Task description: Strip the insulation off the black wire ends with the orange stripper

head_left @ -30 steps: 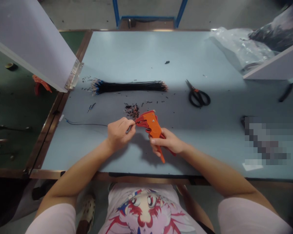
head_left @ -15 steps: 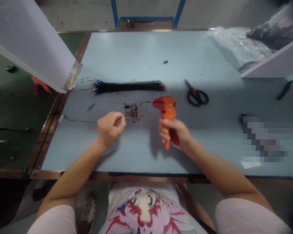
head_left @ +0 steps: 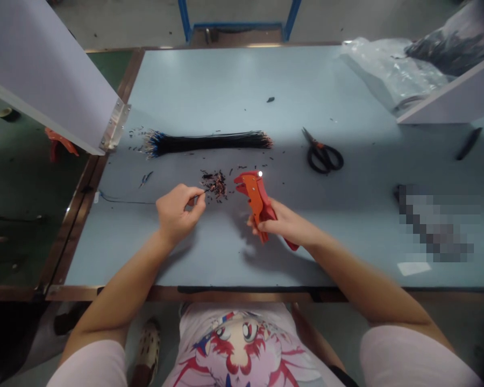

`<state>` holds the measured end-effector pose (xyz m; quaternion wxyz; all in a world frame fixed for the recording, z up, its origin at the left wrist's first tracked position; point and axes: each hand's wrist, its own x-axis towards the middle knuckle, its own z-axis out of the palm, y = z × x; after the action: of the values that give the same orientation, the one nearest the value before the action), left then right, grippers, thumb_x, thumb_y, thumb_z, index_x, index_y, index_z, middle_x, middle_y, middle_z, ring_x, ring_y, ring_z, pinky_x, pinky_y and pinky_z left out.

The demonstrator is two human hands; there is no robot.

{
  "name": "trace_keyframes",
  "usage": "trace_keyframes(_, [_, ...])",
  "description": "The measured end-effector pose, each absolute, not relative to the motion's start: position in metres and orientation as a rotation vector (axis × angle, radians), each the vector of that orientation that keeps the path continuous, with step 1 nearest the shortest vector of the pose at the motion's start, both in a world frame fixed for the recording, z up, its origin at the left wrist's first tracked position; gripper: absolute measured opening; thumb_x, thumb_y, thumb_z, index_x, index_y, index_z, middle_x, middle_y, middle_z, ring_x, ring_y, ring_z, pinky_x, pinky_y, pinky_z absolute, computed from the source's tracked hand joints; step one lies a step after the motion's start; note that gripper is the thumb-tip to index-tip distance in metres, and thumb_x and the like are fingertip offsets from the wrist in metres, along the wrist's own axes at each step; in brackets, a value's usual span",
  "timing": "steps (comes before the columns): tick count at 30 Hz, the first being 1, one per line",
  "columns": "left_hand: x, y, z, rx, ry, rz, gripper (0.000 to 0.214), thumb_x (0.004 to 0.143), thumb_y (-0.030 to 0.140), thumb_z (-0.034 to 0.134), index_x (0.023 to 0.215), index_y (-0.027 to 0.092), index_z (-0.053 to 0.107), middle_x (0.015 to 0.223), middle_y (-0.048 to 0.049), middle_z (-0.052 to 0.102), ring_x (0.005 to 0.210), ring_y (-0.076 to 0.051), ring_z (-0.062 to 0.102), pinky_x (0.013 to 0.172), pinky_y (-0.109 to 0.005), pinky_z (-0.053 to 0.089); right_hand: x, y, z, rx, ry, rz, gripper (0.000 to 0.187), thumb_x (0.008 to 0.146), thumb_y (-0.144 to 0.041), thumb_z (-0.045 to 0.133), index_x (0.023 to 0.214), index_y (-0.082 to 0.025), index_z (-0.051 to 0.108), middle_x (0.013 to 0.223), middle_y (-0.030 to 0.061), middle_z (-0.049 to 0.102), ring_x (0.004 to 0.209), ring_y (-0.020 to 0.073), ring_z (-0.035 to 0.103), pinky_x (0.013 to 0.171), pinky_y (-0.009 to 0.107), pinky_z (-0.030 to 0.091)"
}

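Observation:
Between thumb and forefinger, my left hand [head_left: 180, 210] pinches a thin black wire [head_left: 133, 202], which trails left across the table to a small white tag [head_left: 96, 197]. The wire's short end pokes out just past the fingertips. My right hand [head_left: 284, 220] is wrapped round the handles of an orange and red wire stripper [head_left: 255, 194], its jaws pointing up and left, apart from the wire. Beyond the left fingertips lies a small heap of wire scraps [head_left: 214, 185]. A long bundle of black wires [head_left: 210, 142] with bare ends lies behind the heap.
Black-handled scissors [head_left: 324, 156] lie right of the bundle. Clear plastic bags [head_left: 391, 67] sit at the back right, beside a pale panel [head_left: 447, 97]. Another pale panel [head_left: 56, 75] rises at the left. A blurred-out object [head_left: 435, 226] is on the right.
The wire stripper has turned in my right hand and moved left, closer to my left hand; its handles now spread apart. My left hand stays nearly where it was.

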<state>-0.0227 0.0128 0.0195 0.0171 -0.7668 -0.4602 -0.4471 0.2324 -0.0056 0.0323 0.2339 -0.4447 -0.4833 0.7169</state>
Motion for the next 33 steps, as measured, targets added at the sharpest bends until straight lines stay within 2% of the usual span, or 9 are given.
trace_keyframes(3, [-0.021, 0.013, 0.019, -2.394, -1.416, -1.359, 0.003, 0.077, 0.015, 0.062, 0.076, 0.018, 0.063, 0.059, 0.0038, 0.055, 0.052, -0.007, 0.047, 0.054, -0.020, 0.037, 0.231, -0.007, 0.031, -1.321, -1.396, 1.903, 0.032, 0.067, -0.011, 0.060, 0.096, -0.018, 0.049, 0.094, 0.0078, 0.062, 0.070, 0.0173, 0.062, 0.052, 0.027, 0.050])
trace_keyframes(6, [-0.019, 0.012, 0.019, -2.410, -1.435, -1.320, 0.004, 0.078, 0.016, 0.061, 0.076, 0.018, 0.062, 0.058, 0.0038, 0.054, 0.052, -0.007, 0.047, 0.054, -0.021, 0.036, 0.230, -0.005, 0.030, -1.272, -1.382, 2.059, 0.032, 0.068, -0.013, 0.060, 0.099, -0.016, 0.054, 0.100, 0.0086, 0.062, 0.073, 0.0175, 0.062, 0.053, 0.026, 0.049])
trace_keyframes(10, [-0.018, 0.012, 0.017, -2.440, -1.428, -1.310, 0.004, 0.078, 0.014, 0.060, 0.076, 0.018, 0.061, 0.060, 0.0036, 0.055, 0.054, -0.007, 0.048, 0.055, -0.021, 0.036, 0.231, -0.002, 0.030, -1.084, -1.236, 2.111, 0.049, 0.061, -0.010, 0.061, 0.110, -0.016, 0.056, 0.111, 0.0093, 0.060, 0.090, 0.0202, 0.061, 0.057, 0.024, 0.049])
trace_keyframes(13, [-0.018, 0.012, 0.017, -2.443, -1.379, -1.321, 0.006, 0.077, 0.013, 0.061, 0.077, 0.018, 0.061, 0.060, 0.0038, 0.054, 0.054, -0.007, 0.048, 0.055, -0.021, 0.036, 0.232, 0.001, 0.023, -1.021, -1.105, 2.125, 0.054, 0.062, -0.007, 0.062, 0.114, -0.016, 0.055, 0.111, 0.0095, 0.062, 0.097, 0.0216, 0.062, 0.069, 0.027, 0.052])
trace_keyframes(15, [-0.020, 0.011, 0.017, -2.439, -1.316, -1.305, 0.007, 0.077, 0.012, 0.062, 0.080, 0.018, 0.061, 0.060, 0.0037, 0.055, 0.054, -0.008, 0.048, 0.055, -0.021, 0.036, 0.232, 0.002, 0.018, -0.975, -1.015, 2.198, 0.051, 0.065, -0.008, 0.065, 0.114, -0.016, 0.054, 0.110, 0.0100, 0.064, 0.099, 0.0223, 0.063, 0.080, 0.033, 0.052])
trace_keyframes(17, [-0.021, 0.011, 0.018, -2.430, -1.240, -1.287, 0.010, 0.076, 0.011, 0.063, 0.083, 0.018, 0.060, 0.061, 0.0033, 0.056, 0.055, -0.008, 0.049, 0.056, -0.021, 0.038, 0.231, 0.002, 0.013, -0.959, -0.961, 2.249, 0.044, 0.071, -0.013, 0.069, 0.112, -0.016, 0.053, 0.105, 0.0095, 0.066, 0.095, 0.0219, 0.066, 0.084, 0.036, 0.051])
trace_keyframes(20, [-0.021, 0.011, 0.017, -2.422, -1.175, -1.281, 0.013, 0.077, 0.011, 0.062, 0.086, 0.019, 0.060, 0.061, 0.0035, 0.057, 0.056, -0.009, 0.050, 0.058, -0.021, 0.040, 0.230, 0.000, 0.011, -0.973, -0.961, 2.277, 0.035, 0.078, -0.025, 0.070, 0.107, -0.016, 0.053, 0.095, 0.0080, 0.067, 0.084, 0.0202, 0.068, 0.079, 0.038, 0.053])
trace_keyframes(24, [-0.019, 0.010, 0.014, -2.432, -1.161, -1.248, 0.012, 0.077, 0.011, 0.062, 0.086, 0.018, 0.060, 0.060, 0.0036, 0.056, 0.055, -0.009, 0.050, 0.056, -0.021, 0.040, 0.227, -0.005, 0.013, -0.911, -1.033, 2.306, 0.039, 0.078, -0.037, 0.070, 0.105, -0.013, 0.055, 0.089, 0.0076, 0.066, 0.077, 0.0199, 0.068, 0.073, 0.036, 0.054])
trace_keyframes(33, [-0.014, 0.007, 0.014, -2.503, -1.132, -1.236, 0.009, 0.078, 0.012, 0.062, 0.086, 0.017, 0.060, 0.062, 0.0023, 0.058, 0.056, -0.009, 0.050, 0.056, -0.021, 0.040, 0.226, -0.006, 0.016, -0.802, -1.060, 2.340, 0.033, 0.079, -0.035, 0.070, 0.098, -0.012, 0.056, 0.086, 0.0068, 0.065, 0.074, 0.0188, 0.068, 0.069, 0.034, 0.056])
